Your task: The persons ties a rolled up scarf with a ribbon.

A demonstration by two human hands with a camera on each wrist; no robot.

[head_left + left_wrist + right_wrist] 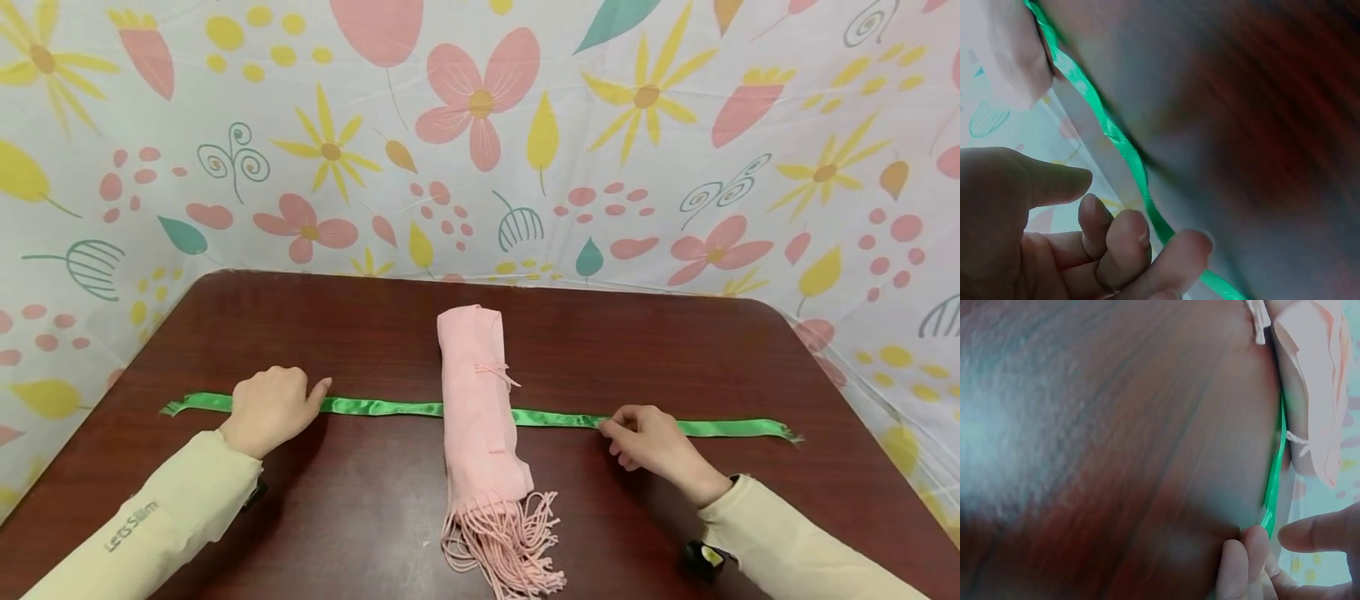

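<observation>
A folded pink scarf with a long fringe lies lengthwise on the table. A shiny green ribbon runs crosswise beneath it and sticks out on both sides. My left hand is over the ribbon's left part; in the left wrist view its thumb stands apart from loosely bent fingers. On the other side, my right hand has its fingertips right at the ribbon. The right wrist view shows a gap between thumb and fingers, with the ribbon leading up to them.
The dark brown wooden table has rounded far corners. Behind it hangs a white cloth printed with flowers and leaves. Frayed ribbon ends lie toward both sides of the table. The scarf's fringe spreads toward the near edge.
</observation>
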